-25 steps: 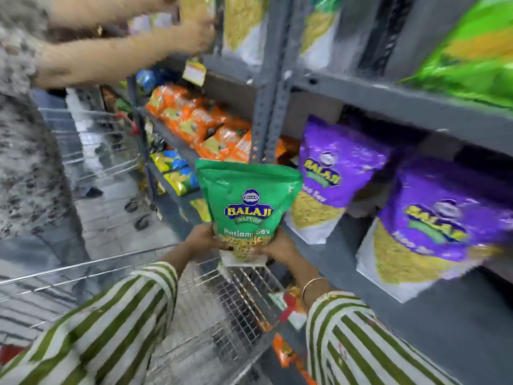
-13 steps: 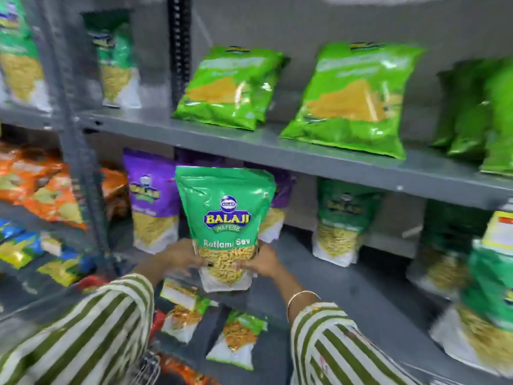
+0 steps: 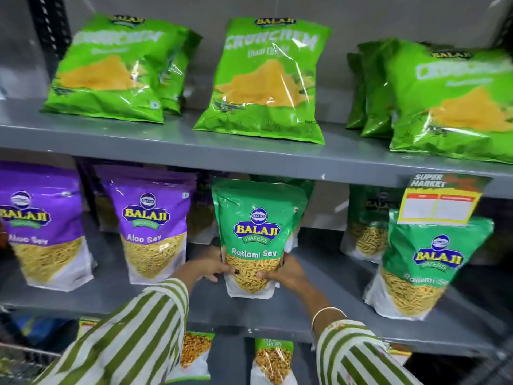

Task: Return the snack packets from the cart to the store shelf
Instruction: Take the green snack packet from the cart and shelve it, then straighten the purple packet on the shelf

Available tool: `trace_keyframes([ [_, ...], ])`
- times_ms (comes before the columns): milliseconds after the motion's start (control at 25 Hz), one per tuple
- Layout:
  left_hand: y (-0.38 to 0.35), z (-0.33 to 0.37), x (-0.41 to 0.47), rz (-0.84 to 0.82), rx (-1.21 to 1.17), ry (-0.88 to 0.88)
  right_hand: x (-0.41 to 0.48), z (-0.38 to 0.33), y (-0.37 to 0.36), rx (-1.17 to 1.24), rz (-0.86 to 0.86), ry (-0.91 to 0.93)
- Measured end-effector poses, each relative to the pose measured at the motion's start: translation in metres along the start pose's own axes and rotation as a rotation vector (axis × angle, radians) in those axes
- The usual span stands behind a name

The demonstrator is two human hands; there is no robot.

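Observation:
A green Ratlami Sev packet (image 3: 256, 232) stands upright on the grey middle shelf (image 3: 319, 320), its base touching the shelf board. My left hand (image 3: 206, 263) grips its lower left edge and my right hand (image 3: 283, 273) grips its lower right edge. Another green packet shows partly behind it. Two purple Aloo Sev packets (image 3: 152, 229) stand to its left. More green Ratlami Sev packets (image 3: 433, 262) stand to its right. A corner of the wire cart (image 3: 19, 359) shows at the bottom left.
The upper shelf (image 3: 177, 145) carries light green Crunchem bags (image 3: 263, 79) lying back. A yellow supermarket price tag (image 3: 441, 201) hangs from that shelf's edge at right. Small packets (image 3: 273, 359) stand on the shelf below. Bare shelf board lies between the held packet and the right-hand packets.
I carried the green packet from above the cart over to the middle shelf and pushed it in. The view swung right, past the purple packets, and closer to the shelf.

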State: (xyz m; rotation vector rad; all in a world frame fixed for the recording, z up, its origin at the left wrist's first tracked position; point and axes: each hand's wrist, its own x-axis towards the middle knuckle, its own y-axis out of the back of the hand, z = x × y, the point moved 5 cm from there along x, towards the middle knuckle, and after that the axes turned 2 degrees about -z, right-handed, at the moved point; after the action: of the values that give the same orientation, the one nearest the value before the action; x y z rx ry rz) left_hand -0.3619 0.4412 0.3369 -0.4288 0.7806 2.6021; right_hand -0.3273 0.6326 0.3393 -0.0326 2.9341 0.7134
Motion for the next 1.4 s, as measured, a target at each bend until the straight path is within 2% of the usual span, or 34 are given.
trace_keyframes([
  [280, -0.01, -0.009, 0.001, 0.006, -0.062, -0.074, -0.008, 0.016, -0.002, 0.096, -0.016, -0.012],
  [480, -0.031, -0.003, 0.002, 0.147, -0.143, -0.129, -0.017, 0.028, 0.015, 0.0, 0.056, 0.003],
  [880, -0.073, 0.016, 0.011, 0.088, -0.16, -0.173, -0.039, 0.047, 0.049, 0.01, 0.078, -0.022],
  [960, -0.07, 0.015, 0.008, 0.025, -0.069, -0.152, -0.042, 0.038, 0.049, -0.064, -0.015, -0.095],
  [1040, -0.06, 0.007, 0.002, -0.043, 0.073, -0.119, -0.046, 0.027, 0.048, -0.252, -0.218, -0.29],
  [1120, -0.033, -0.008, -0.013, -0.07, 0.136, -0.07, -0.052, 0.015, 0.038, -0.564, -0.452, -0.537],
  [1200, 0.004, -0.03, -0.032, -0.083, 0.211, 0.057, -0.053, -0.001, 0.005, -0.691, -0.697, -0.653],
  [1280, 0.047, -0.057, -0.05, -0.056, 0.235, 0.186, -0.04, -0.023, -0.041, -0.664, -0.763, -0.586],
  [1400, 0.107, -0.093, -0.074, 0.11, 0.229, 0.312, -0.021, -0.079, -0.1, -0.625, -0.515, -0.163],
])
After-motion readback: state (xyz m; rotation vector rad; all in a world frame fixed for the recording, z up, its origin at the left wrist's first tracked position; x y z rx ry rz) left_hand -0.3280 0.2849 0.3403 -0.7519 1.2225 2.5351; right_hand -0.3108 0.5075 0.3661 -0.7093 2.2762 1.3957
